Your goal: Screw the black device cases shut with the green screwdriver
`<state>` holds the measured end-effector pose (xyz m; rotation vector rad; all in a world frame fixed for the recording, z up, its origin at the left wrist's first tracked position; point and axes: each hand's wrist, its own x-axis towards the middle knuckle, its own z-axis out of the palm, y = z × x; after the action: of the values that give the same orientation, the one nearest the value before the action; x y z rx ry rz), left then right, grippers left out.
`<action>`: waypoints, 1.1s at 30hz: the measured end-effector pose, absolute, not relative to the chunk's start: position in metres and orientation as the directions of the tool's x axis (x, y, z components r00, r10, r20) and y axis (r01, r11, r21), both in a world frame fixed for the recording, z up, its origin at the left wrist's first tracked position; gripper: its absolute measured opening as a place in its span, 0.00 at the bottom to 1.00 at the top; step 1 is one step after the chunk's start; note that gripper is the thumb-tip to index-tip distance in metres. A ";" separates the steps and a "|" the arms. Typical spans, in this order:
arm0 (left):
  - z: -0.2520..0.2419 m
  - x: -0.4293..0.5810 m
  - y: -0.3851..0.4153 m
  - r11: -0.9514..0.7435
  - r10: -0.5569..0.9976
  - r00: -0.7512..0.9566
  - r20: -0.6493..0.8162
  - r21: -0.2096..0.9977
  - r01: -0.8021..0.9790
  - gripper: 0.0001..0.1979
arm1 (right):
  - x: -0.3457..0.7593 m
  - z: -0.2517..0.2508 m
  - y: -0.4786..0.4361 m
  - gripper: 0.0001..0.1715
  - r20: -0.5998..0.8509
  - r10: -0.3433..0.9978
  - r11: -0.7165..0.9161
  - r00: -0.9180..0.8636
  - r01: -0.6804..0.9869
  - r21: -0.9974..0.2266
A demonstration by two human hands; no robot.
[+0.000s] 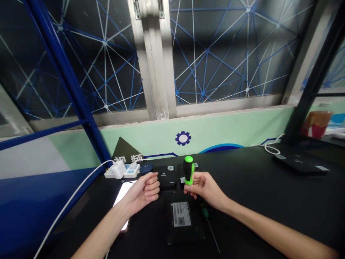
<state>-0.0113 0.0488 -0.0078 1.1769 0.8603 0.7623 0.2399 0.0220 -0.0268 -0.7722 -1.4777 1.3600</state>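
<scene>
Head-worn view, facing forward and down, hands (144, 190) near, desk (245, 174) below, windows (229, 54) beyond

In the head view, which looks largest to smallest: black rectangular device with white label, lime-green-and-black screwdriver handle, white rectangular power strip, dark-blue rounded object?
1. Black rectangular device
2. White rectangular power strip
3. Lime-green-and-black screwdriver handle
4. Dark-blue rounded object

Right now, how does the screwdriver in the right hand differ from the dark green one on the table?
Pose: the held screwdriver stands roughly upright in the right hand; the dark green screwdriver lies on the table.
Color: the held one's handle is bright green and black; the other's is dark green.
Bulk: the held one's handle looks thicker than the other's.
Shared: both handles have green.
</scene>
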 end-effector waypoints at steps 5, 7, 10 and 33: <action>-0.010 -0.008 0.047 0.327 0.855 0.475 -0.211 0.928 -0.178 0.35 | 0.241 -0.025 0.021 0.20 0.237 0.899 0.213 -0.368 -0.104 -0.971; -0.009 -0.008 0.047 0.354 0.853 0.472 -0.222 0.911 -0.210 0.36 | 0.242 -0.025 0.021 0.20 0.241 0.896 0.229 -0.372 -0.076 -0.970; -0.007 -0.009 0.048 0.380 0.851 0.472 -0.230 0.890 -0.251 0.35 | 0.243 -0.027 0.021 0.19 0.248 0.885 0.245 -0.395 -0.060 -0.968; 0.000 -0.007 0.042 0.533 0.788 0.546 -0.284 0.760 -0.373 0.32 | 0.243 -0.031 0.020 0.16 0.265 0.876 0.239 -0.404 -0.114 -0.964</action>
<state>-0.0074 0.0425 -0.0005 0.6977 0.6760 0.7590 0.2428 0.0199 -0.0312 -0.7328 -1.5773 1.3320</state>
